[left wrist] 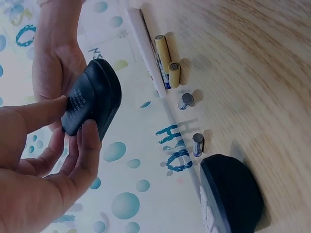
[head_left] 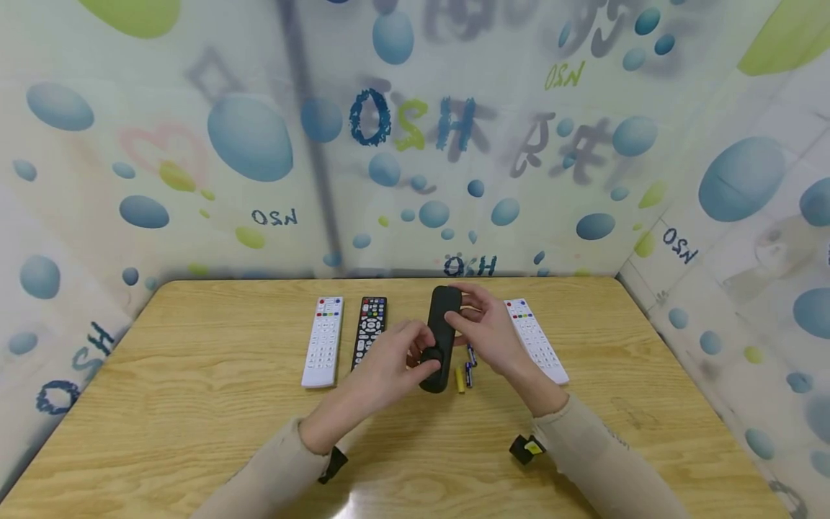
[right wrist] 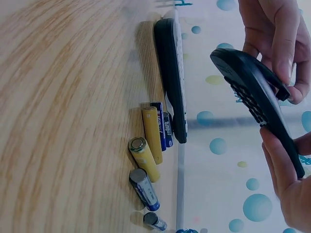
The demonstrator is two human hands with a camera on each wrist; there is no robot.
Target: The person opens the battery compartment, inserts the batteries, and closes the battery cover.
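Both hands hold a black remote control [head_left: 444,299] above the table, its back side up in the head view. My right hand [head_left: 491,331] grips the remote near its far end, thumb on the back and fingers at the side. At the near end, my left hand [head_left: 389,357] pinches the battery cover [right wrist: 280,89] between thumb and fingers. In the right wrist view the cover stands tilted up from the remote's back, and rubber buttons show on the underside. The inside of the battery compartment is hidden.
Several small batteries, one a yellow battery [head_left: 460,380] and another a blue battery [head_left: 469,375], lie on the wooden table [head_left: 194,404] below the hands. A white remote [head_left: 322,346] and a second black remote [head_left: 372,321] lie left, another white remote [head_left: 538,342] right. A printed curtain [head_left: 259,238] hangs behind.
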